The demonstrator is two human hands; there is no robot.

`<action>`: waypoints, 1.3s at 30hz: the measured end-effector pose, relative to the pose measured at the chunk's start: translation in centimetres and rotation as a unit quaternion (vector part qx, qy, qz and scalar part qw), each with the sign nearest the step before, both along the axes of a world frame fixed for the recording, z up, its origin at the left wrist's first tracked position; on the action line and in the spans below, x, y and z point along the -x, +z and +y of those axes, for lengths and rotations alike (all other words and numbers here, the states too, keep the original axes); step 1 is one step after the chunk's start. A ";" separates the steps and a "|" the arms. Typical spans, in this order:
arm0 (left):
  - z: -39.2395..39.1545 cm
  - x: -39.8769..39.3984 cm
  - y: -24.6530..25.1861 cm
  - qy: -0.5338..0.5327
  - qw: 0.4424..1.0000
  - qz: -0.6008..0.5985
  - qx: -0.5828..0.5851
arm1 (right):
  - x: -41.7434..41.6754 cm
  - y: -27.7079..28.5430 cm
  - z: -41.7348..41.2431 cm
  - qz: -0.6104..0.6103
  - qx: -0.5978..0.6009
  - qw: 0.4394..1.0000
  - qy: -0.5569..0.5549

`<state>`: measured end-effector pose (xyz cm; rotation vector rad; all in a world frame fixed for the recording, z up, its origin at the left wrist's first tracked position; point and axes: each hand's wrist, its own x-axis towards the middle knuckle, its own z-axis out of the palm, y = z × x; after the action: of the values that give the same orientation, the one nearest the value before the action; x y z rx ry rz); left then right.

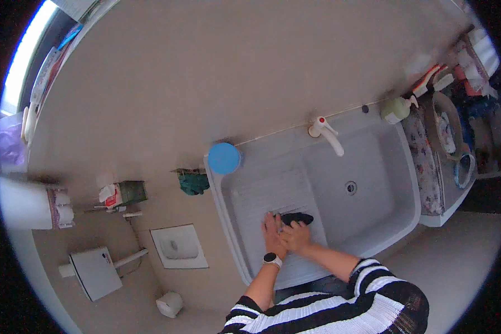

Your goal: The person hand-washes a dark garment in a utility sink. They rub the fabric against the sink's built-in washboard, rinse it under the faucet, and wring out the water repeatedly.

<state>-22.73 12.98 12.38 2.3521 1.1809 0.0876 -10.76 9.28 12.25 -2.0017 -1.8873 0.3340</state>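
Note:
A small dark cloth item point(297, 218), wet-looking, lies on the ribbed washboard part of a white laundry sink point(271, 188). My right hand point(296, 237) is on its near edge, fingers bent against it. My left hand point(272, 234), with a watch on the wrist, lies just left of it, fingers stretched out and touching the right hand. Whether the left fingers hold any of the cloth cannot be told. A white tap point(329, 135) with a red mark stands at the back rim, and the drain point(350, 188) shows in the basin to the right.
A blue-lidded round container point(224, 158) stands on the sink's back left corner, a pump bottle point(395, 110) at the back right. Right of the sink are brushes point(426, 81) and an oval basin point(446, 125) on a counter. A squat toilet point(179, 247) and a waste bin point(169, 304) are at the left.

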 end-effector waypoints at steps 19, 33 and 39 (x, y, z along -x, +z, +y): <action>-0.7 0.8 -2.3 0.010 0.998 0.035 -0.043 | -0.4 0.4 3.3 -0.010 0.021 0.999 -0.027; -0.1 0.1 -0.6 0.009 1.000 -0.008 0.002 | -2.1 -2.8 2.1 -0.001 -0.053 0.999 -0.002; 0.6 -0.6 1.0 0.058 0.990 -0.125 0.039 | -5.4 -2.4 9.0 0.005 -0.020 0.997 -0.068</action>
<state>-22.18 13.55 13.36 2.1311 1.1722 0.3600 -5.34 18.27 9.83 -2.0836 -1.7282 0.2650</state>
